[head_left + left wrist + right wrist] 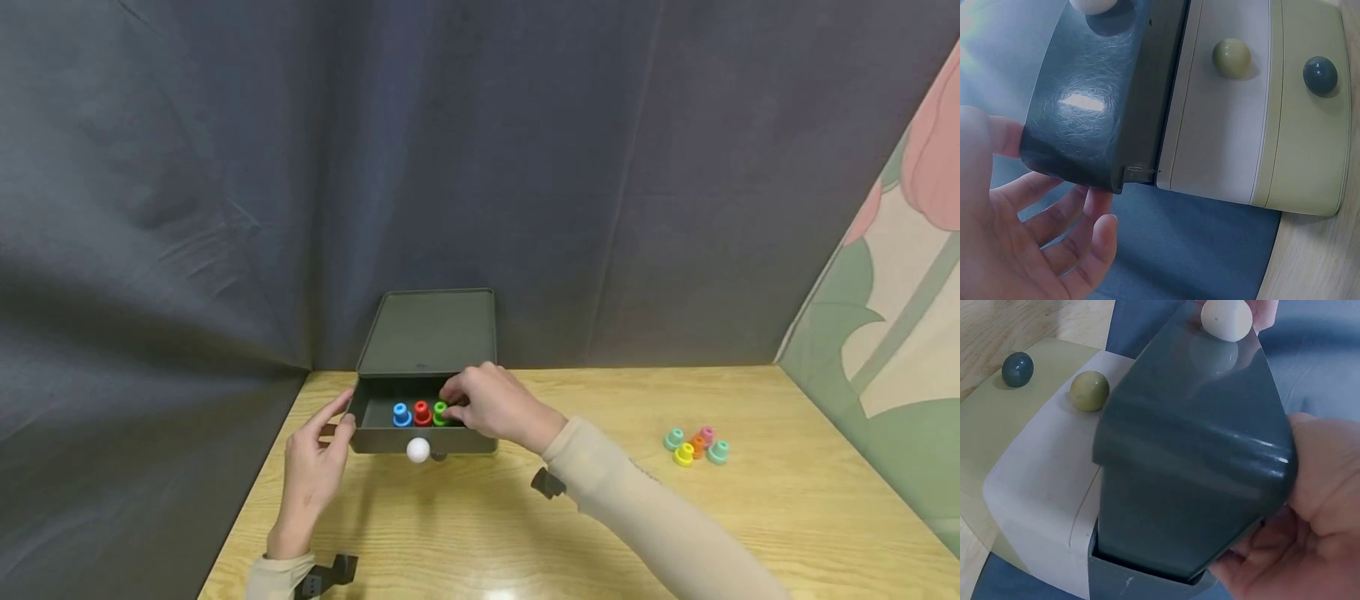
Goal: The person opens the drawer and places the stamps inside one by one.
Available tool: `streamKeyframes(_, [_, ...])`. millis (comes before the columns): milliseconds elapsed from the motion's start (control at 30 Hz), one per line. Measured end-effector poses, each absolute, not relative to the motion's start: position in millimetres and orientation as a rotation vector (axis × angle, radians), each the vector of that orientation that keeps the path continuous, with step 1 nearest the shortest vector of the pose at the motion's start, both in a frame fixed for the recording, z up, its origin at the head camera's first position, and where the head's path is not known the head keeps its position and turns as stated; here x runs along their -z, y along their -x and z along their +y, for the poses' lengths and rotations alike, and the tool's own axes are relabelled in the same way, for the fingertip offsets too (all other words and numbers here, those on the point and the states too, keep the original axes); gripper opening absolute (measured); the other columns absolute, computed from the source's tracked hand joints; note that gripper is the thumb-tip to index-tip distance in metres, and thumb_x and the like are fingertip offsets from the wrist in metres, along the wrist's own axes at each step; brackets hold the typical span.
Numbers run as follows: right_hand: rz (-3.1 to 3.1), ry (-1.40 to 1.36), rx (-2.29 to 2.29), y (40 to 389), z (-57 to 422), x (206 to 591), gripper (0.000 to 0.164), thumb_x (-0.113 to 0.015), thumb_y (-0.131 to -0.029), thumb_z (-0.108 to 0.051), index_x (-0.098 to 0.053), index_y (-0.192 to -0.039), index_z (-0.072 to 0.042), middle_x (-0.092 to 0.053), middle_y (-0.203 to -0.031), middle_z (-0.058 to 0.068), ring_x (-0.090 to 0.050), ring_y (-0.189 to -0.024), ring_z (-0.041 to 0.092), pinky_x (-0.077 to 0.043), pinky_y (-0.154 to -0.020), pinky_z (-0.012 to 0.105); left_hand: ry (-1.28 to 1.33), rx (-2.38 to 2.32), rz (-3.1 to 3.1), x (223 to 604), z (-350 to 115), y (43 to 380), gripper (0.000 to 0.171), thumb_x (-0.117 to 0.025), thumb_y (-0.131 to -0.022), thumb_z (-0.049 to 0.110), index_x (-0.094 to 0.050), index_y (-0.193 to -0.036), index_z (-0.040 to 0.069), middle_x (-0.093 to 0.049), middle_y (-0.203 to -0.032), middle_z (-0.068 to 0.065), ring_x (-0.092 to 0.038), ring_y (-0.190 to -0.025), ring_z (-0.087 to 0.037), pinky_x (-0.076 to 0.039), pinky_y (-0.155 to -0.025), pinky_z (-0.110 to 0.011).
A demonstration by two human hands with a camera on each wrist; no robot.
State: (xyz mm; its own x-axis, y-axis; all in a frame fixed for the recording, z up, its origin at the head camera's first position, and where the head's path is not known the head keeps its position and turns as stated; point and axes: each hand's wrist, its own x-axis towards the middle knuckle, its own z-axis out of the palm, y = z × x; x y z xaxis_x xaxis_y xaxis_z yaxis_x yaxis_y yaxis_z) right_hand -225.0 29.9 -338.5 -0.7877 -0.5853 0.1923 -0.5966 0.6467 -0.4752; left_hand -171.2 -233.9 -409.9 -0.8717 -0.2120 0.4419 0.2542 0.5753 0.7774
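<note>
Dark cloth (480, 183) backed the tabletop (600, 517); the right hand (498, 404) pinched a green peg (440, 410), the left hand (317, 462) held a drawer (467, 441).

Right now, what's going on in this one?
A person's left hand holds the left end of an open dark drawer. The right hand reaches inside, at the green peg; whether it grips it is unclear. A red peg and a blue peg stand in the drawer too, and five more pegs are on the table.
</note>
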Motion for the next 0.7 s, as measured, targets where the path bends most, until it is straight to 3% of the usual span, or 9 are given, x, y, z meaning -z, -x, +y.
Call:
streamKeyframes(300, [-2.686, -1.036, -1.085, 224, 38, 347, 0.022, -0.081, -0.096, -0.014, -0.081, -0.114, -0.003, -0.083, -0.105, 0.007, -0.079, -0.094, 0.016, -0.062, -0.081, 0.025, 0.035, 1.253, -2.299, 411, -235, 172, 0.037, -0.064, -0.103, 0.012, -0.074, -0.138, 0.018, -0.076, -0.131, -0.015, -0.064, -0.084, 0.009, -0.051, -0.070, -0.010])
streamKeyframes(500, [-2.539, -0.959, -1.263, 223, 45, 352, 0.021, -0.082, -0.096, -0.017, -0.081, -0.113, -0.006, -0.083, -0.106, 0.004, -0.078, -0.096, 0.015, -0.063, -0.086, 0.030, 0.032, 1.243, -2.304, 412, -234, 172, 0.037, -0.064, -0.103, 0.012, -0.074, -0.138, 0.018, -0.076, -0.131, -0.014, -0.064, -0.084, 0.009, -0.051, -0.071, -0.012])
streamKeyframes(700, [-2.391, -0.825, -1.418, 220, 55, 357, 0.019, -0.082, -0.095, -0.017, -0.082, -0.111, -0.007, -0.082, -0.105, 0.002, -0.078, -0.090, 0.017, -0.063, -0.081, 0.030, 0.032, 1.249, -2.300, 412, -235, 172, 0.037, -0.064, -0.103, 0.012, -0.074, -0.139, 0.018, -0.076, -0.132, -0.014, -0.064, -0.085, 0.009, -0.051, -0.072, -0.011])
